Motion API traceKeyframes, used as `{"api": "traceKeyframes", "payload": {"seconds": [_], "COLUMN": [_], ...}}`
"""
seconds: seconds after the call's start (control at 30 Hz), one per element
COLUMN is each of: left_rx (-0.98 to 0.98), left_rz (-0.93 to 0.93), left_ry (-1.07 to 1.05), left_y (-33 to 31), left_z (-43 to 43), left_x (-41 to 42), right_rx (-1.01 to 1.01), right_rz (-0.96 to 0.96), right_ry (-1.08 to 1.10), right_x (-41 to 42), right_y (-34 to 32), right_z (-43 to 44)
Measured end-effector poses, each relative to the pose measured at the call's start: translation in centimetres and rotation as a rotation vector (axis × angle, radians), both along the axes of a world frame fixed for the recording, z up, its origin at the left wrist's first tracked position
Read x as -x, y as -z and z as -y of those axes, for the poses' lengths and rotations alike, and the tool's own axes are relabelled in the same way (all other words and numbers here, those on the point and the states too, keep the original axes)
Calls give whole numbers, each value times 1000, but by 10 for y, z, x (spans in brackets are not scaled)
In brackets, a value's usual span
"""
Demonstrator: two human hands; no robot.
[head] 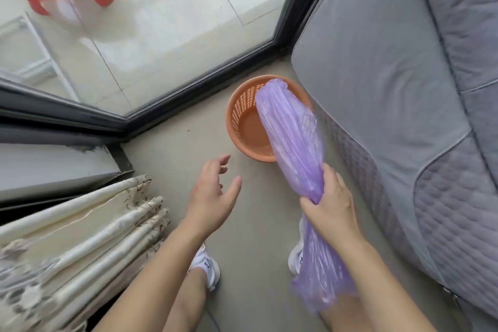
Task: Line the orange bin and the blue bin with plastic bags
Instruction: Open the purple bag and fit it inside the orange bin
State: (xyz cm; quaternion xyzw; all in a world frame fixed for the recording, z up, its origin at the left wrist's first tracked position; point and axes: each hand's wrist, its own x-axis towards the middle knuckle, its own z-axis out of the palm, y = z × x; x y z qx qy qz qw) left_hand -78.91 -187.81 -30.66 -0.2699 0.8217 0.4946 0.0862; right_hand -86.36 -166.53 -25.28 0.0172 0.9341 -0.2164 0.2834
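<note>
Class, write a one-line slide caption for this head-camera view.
Right hand grips a bunched purple plastic bag over the orange bin beside a grey sofa; left hand hovers open.

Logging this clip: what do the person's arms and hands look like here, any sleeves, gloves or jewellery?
The left hand and right hand are bare, with no gloves or rings showing. The left forearm and right forearm are uncovered to the frame's lower edge: no sleeve, watch, bracelet or marking is visible.
</note>
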Motion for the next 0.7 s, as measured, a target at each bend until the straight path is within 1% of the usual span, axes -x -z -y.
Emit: {"api": "traceKeyframes", "payload": {"seconds": [0.1,0.17,0.27,0.33,0.43,0.47,0.53,0.63,0.7], "left_rx": [26,104,323,449,657,723,784,791,793], "left_rz": [4,-43,-151,-173,-186,-212,-299,-424,-490], "left_ry": [13,81,216,286,363,368,335,270,248], "left_y": [67,105,154,189,235,246,258,266,270], "left_z": [-10,-16,-21,-21,-16,-13,-8,-6,-5], "left_x": [16,32,66,89,117,123,133,149,161], "right_rx": [13,35,44,42,55,49,33,5,32], "right_rz": [21,43,113,138,122,99,39,-32,-11], "right_ry": [-32,-58,-129,-188,-254,-282,-352,-433,-427], "right_x": [29,56,101,126,152,159,172,188,197], "right_y": [63,93,133,159,198,212,236,262,274], "right_z": [-3,-3,2,5,11,13,18,26,28]}}
